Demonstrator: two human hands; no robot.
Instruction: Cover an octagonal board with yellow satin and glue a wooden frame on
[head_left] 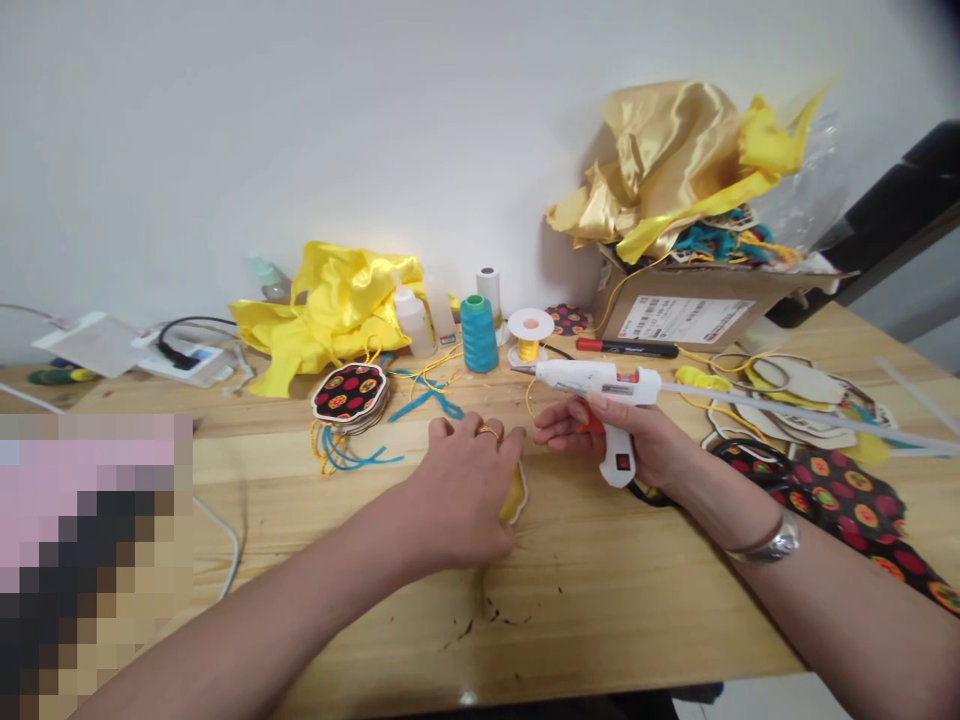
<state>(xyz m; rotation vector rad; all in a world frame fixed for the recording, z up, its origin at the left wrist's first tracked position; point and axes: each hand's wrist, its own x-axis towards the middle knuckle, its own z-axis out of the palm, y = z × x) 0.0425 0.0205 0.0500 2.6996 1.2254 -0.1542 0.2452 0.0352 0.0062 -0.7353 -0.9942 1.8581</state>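
Observation:
My right hand (645,435) is wrapped round the handle of a white hot glue gun (592,378), its nozzle pointing left and a long clear glue stick (795,412) trailing out of its back. My left hand (472,480) bends over a yellow piece with a pale scalloped edge (515,495), its fingers gripping it against the wooden table (375,620). Most of that piece is hidden under the hand. Beyond the left hand lies a stack of scalloped pieces (351,395), the top one covered in black patterned fabric, with yellow and blue cords.
Yellow satin cloth (330,300), a teal thread cone (480,335), small bottles (412,318) and a ribbon spool (530,335) stand along the wall. A cardboard box (675,300) heaped with cloth is at back right. Black scissors (757,460) lie near patterned fabric (855,490).

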